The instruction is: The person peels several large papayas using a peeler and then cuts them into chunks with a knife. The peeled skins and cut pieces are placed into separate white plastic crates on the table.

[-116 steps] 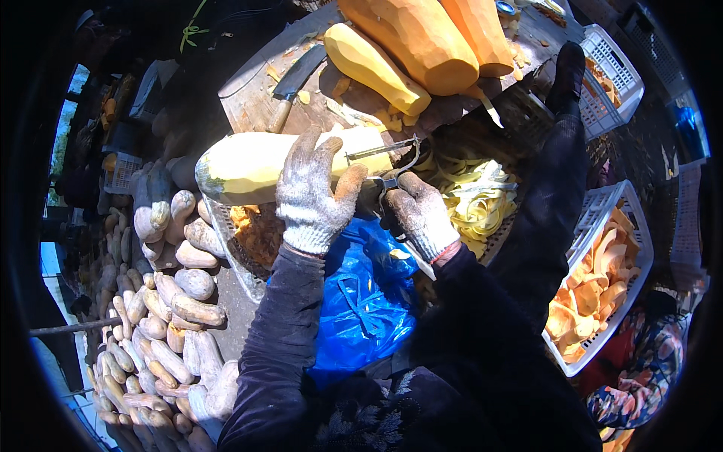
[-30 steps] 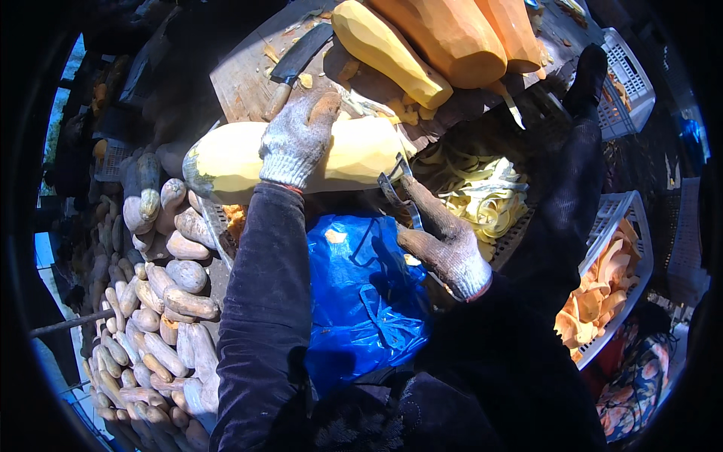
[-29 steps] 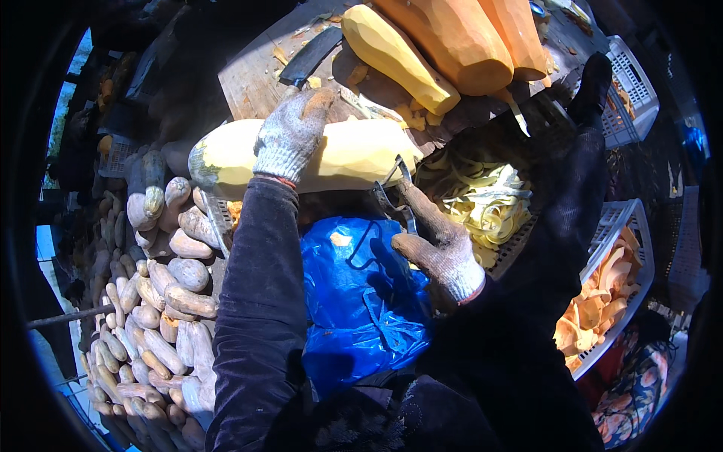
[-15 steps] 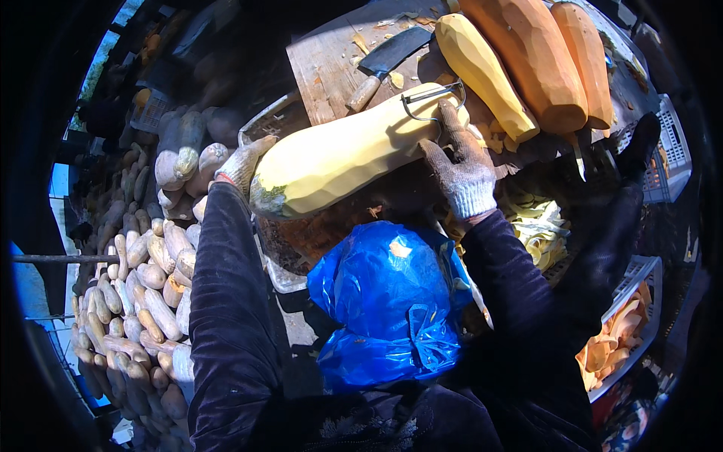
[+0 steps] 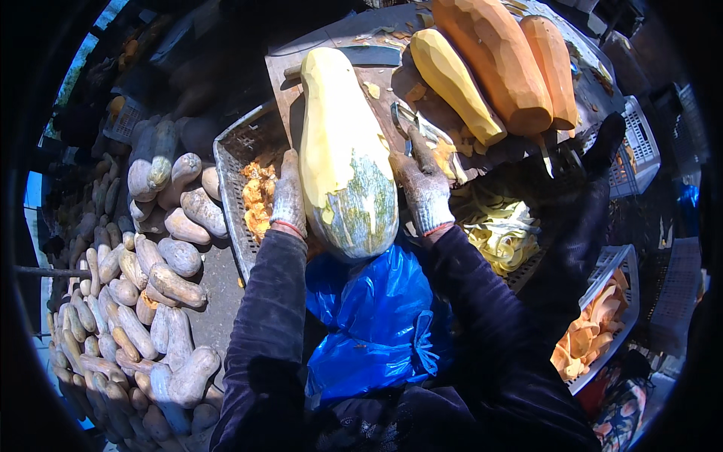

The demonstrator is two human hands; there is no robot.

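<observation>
A: From the head view, what do we have in our hands?

B: Our left hand, gloved, presses flat against the left flank of the squash, fingers up along it. Our right hand, also gloved, braces the right flank and grips a peeler at the same time.

A: And where does the squash lie?

B: It lies lengthwise, its neck resting on the worktop, its fat end toward us above the blue bag. Most of it is peeled pale yellow; a green patch of skin remains at the near end.

A: What do we see around it?

B: Three peeled squashes lie further right on the worktop, a knife just behind our squash. A crate sits left of our left hand, pale peelings lie to our right, and unpeeled squashes are heaped on the ground at left.
</observation>
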